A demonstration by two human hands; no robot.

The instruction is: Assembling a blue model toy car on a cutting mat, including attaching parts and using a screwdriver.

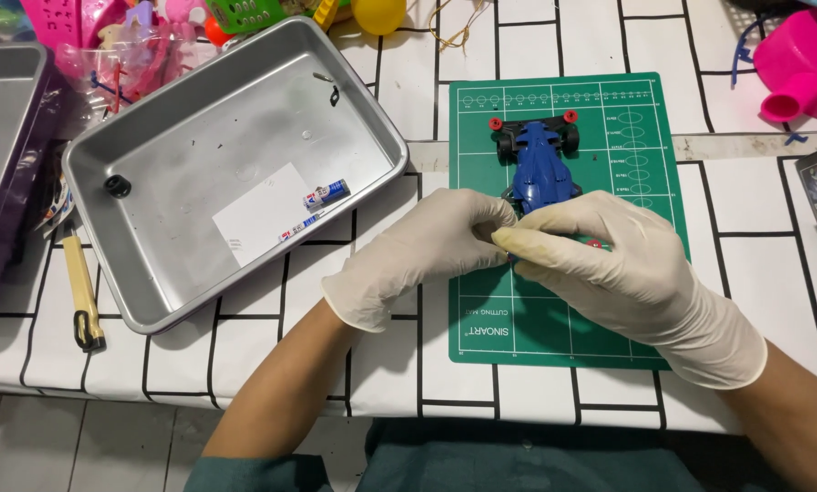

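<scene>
Blue toy car on green cutting mat, black tyres, red hubs; left hand and right hand, white-gloved, both pinching car's near end; metal tray left of mat.

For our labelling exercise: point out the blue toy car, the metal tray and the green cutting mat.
blue toy car (pixel 538 159): head view, body top.
metal tray (pixel 94 150): head view, left rim.
green cutting mat (pixel 554 333): head view, bare lower area.

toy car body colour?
Blue, on the toy car; head view, with black wheels and red hubs.
</scene>
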